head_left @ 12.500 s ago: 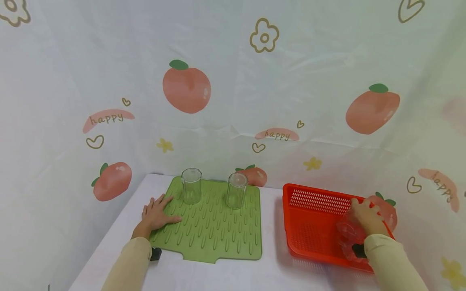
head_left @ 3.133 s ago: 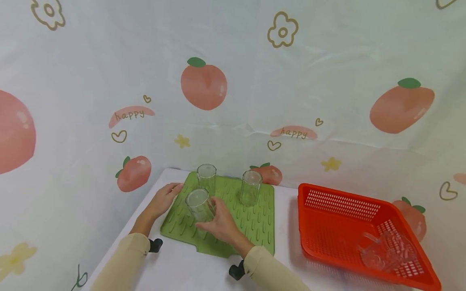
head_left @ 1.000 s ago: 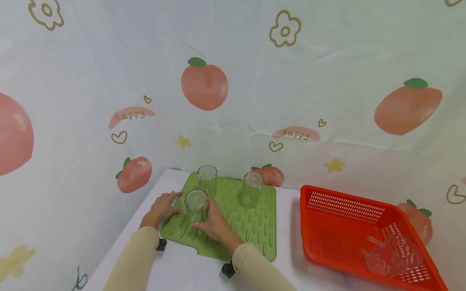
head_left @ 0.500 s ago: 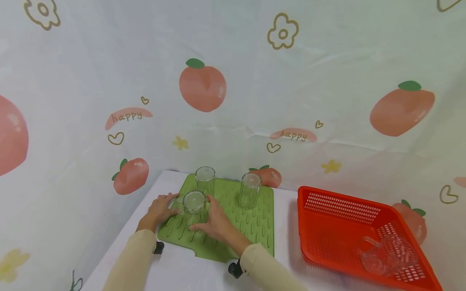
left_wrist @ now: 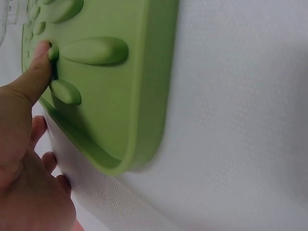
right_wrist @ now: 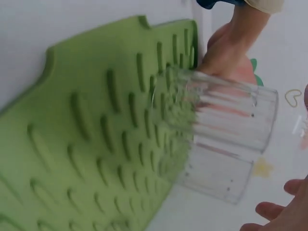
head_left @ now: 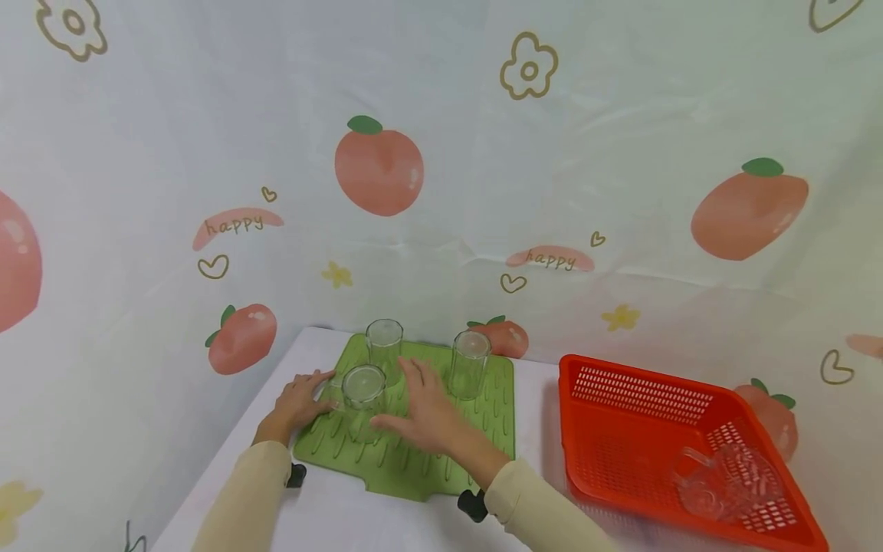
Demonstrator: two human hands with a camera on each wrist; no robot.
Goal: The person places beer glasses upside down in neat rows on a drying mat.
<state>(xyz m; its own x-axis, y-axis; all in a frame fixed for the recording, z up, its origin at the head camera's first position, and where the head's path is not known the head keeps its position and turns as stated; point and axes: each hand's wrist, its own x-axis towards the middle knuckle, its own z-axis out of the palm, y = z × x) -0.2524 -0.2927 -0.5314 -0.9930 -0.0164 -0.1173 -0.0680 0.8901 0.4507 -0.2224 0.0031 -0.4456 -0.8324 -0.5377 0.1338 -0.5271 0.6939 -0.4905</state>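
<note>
A clear glass mug [head_left: 363,399] stands on the green drying mat [head_left: 400,479] near its left side, its handle toward my left hand [head_left: 295,406]. That hand holds the mat's left edge; in the left wrist view the thumb [left_wrist: 38,67] presses on the ridged top while the other fingers curl along the outer edge. My right hand [head_left: 431,414] is just right of the mug, fingers spread and apart from it. Behind stand two more glasses, a left one [head_left: 384,345] and a right one [head_left: 471,364]. The right wrist view shows two glasses [right_wrist: 231,110] side by side.
A red plastic basket [head_left: 569,429] with slotted walls stands right of the mat on the white table [head_left: 331,514]. Clear glass mugs [head_left: 724,483] lie in its right end, overlapping. A white curtain [head_left: 441,153] printed with fruit hangs behind.
Since the earliest frame, a third glass has come onto the mat. My right hand held it, set it down at the left, and has now let go and drawn back right, fingers spreading.
</note>
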